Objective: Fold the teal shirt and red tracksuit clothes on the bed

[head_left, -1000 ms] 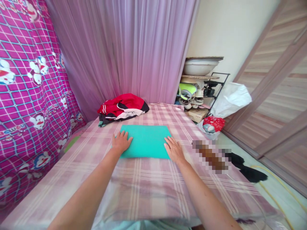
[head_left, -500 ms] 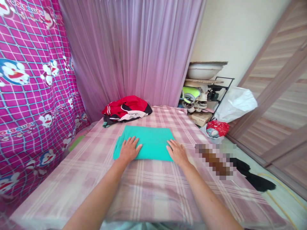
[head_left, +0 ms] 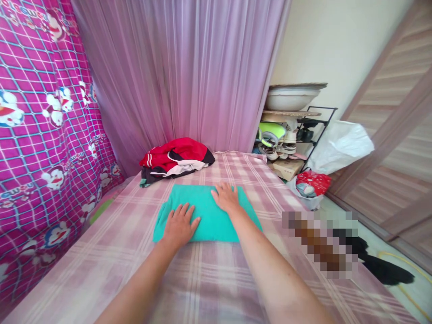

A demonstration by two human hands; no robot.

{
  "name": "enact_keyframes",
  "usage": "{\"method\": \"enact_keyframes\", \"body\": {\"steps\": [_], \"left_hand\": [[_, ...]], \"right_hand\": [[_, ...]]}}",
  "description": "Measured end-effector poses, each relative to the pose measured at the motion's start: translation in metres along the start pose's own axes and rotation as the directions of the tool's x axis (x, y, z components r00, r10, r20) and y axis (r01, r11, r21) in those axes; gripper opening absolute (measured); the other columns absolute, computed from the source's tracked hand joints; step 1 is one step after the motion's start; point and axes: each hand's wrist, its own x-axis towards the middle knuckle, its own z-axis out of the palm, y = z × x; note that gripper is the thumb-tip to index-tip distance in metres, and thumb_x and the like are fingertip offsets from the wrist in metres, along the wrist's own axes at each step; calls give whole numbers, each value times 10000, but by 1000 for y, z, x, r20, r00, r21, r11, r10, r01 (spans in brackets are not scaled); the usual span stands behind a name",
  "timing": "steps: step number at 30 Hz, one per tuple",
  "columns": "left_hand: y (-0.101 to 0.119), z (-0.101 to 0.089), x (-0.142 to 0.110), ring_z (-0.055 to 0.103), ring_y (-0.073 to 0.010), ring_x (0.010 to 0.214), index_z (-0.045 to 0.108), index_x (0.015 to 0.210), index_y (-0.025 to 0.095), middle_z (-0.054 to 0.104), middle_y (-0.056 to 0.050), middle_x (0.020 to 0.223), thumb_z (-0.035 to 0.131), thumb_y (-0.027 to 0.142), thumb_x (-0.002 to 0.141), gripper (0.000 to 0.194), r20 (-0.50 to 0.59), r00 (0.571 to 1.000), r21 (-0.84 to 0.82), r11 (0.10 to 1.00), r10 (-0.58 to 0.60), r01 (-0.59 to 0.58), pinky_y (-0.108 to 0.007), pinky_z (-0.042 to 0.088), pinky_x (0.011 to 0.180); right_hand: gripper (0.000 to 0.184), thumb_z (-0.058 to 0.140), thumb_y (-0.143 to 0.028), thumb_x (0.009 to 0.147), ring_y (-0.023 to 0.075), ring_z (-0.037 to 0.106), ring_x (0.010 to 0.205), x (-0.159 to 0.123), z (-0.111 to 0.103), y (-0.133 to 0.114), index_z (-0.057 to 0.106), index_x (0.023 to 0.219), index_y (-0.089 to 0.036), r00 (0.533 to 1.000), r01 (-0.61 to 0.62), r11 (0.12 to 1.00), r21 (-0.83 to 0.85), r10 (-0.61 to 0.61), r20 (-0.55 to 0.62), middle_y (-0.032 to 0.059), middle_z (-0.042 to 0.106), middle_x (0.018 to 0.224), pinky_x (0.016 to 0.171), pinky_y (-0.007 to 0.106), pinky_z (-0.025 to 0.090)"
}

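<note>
A folded teal cloth (head_left: 207, 222) lies flat on a bed covered with a pink plaid sheet (head_left: 209, 279). My left hand (head_left: 180, 223) rests palm down on the cloth's near left part, fingers stretched out. My right hand (head_left: 225, 197) lies flat on the cloth's far edge near the middle, fingers spread. Neither hand holds anything. Behind the cloth sits a pile of red, black and white clothes (head_left: 175, 158).
A pink sheer curtain (head_left: 182, 72) hangs behind the bed, a magenta cartoon-print fabric (head_left: 43, 117) on the left. At right stand a shoe rack (head_left: 290, 139) with a basin on top, a white plastic bag (head_left: 340, 144), a red bag (head_left: 312, 182) and dark clothes on the floor (head_left: 384, 270).
My right hand has moved from the cloth's right edge to its far middle edge. My left hand stays on the near left part. The view has shifted a little.
</note>
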Motion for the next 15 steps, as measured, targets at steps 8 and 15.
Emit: {"method": "enact_keyframes", "body": {"steps": [8, 15], "left_hand": [[17, -46, 31, 622, -295, 1165, 668, 1192, 175, 665, -136, 1275, 340, 464, 991, 482, 105, 994, -12, 1000, 13, -11, -448, 498, 960], [68, -60, 89, 358, -253, 1433, 492, 1421, 198, 481, -59, 1506, 277, 361, 1018, 486, -222, 963, -111, 978, 150, -178, -496, 240, 1200]], "right_hand": [[595, 178, -505, 1011, 280, 257, 1460, -2, 41, 10, 398, 1501, -248, 988, -38, 999, -30, 42, 148, 97, 354, 1580, 1162, 566, 75], [545, 265, -384, 1006, 294, 266, 1455, -4, 37, 9, 364, 1518, -226, 989, 8, 998, -60, 1, 151, 123, 354, 1575, 1156, 568, 113]]}}
